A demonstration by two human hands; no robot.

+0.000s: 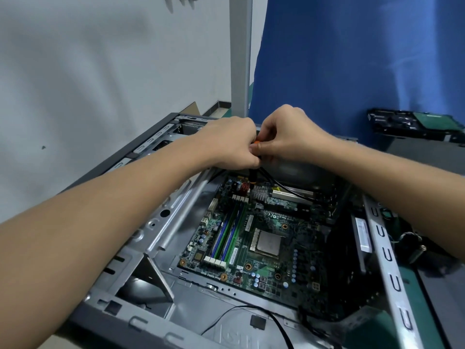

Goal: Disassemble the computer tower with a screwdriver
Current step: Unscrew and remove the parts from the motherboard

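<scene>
The computer tower (156, 222) lies on its side with the side panel off, so its grey metal shell forms an open box. On its floor sits the green motherboard (274, 222), carrying a bare square processor (268, 243), a row of blue and green memory slots (227, 235) and a small finned heatsink (260, 192). A thin black cable (251, 311) loops across the near wall.

Both arms reach over the case to its far end. The left hand (231, 142) and the right hand (289, 137) meet there, fingers curled tightly around the orange-and-black handle of the screwdriver (252, 178). Its shaft points down at the far edge of the board, beside the heatsink. A blue cloth (352, 59) hangs behind the case.
</scene>
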